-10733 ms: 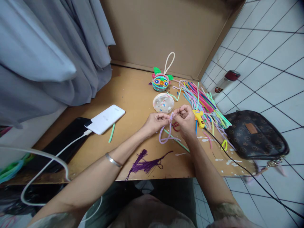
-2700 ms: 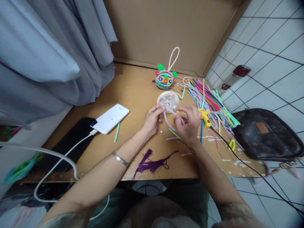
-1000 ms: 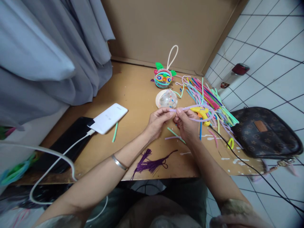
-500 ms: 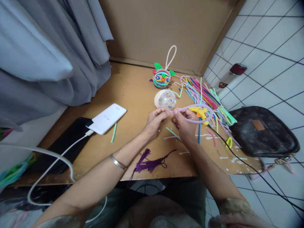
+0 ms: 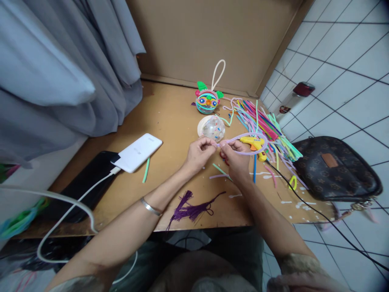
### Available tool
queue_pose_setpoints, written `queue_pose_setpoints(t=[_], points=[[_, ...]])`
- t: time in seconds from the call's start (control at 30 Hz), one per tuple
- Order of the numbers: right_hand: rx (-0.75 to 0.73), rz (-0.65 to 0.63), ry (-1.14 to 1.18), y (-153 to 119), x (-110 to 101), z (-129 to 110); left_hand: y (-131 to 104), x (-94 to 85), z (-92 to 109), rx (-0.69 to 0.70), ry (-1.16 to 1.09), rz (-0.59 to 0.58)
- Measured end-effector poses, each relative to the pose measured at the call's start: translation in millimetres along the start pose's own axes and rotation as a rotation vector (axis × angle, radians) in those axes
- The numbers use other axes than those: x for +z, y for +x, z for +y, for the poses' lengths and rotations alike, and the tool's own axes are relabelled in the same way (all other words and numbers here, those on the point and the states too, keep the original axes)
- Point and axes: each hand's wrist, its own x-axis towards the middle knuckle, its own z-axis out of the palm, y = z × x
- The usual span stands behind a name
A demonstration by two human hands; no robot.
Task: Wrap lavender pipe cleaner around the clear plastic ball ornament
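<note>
Between both hands is a lilac pipe cleaner (image 5: 263, 138), bent into a long loop that reaches out to the right. My left hand (image 5: 199, 153) pinches its joined ends at fingertip and thumb. Close beside it, my right hand (image 5: 238, 160) grips the same strand just where the loop begins. Behind the fingers sits a clear ball (image 5: 215, 128) with coloured specks, resting against a pale round piece. A yellow glue gun (image 5: 257, 147) lies under and beyond the loop. Red-handled scissors, partly hidden, show beneath my right hand.
A decorated lion-face ball (image 5: 207, 101) stands at the back. Bundled pipe cleaners (image 5: 258, 117) lie right of it, near a brown bag (image 5: 337, 168). Purple tassels (image 5: 194, 211) lie near the front edge. A white power bank (image 5: 138, 152) with a cable rests at left.
The lilac loop has shifted slightly left and narrowed a little. Both hands keep their hold, with only small finger movements; the things on the table have stayed put.
</note>
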Motion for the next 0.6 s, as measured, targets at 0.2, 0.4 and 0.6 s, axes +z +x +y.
queue_pose_setpoints(t=[0.2,0.4,0.6], points=[[0.042,-0.021,0.058,3,-2,1,6,1.0,-5,0.005,0.049,0.029],[-0.085,0.105,0.137,16,-12,1,15,-10.3,-4,0.018,0.117,0.059],[-0.106,0.215,0.203,32,-25,-1,26,-31.0,6,0.078,0.238,0.132]])
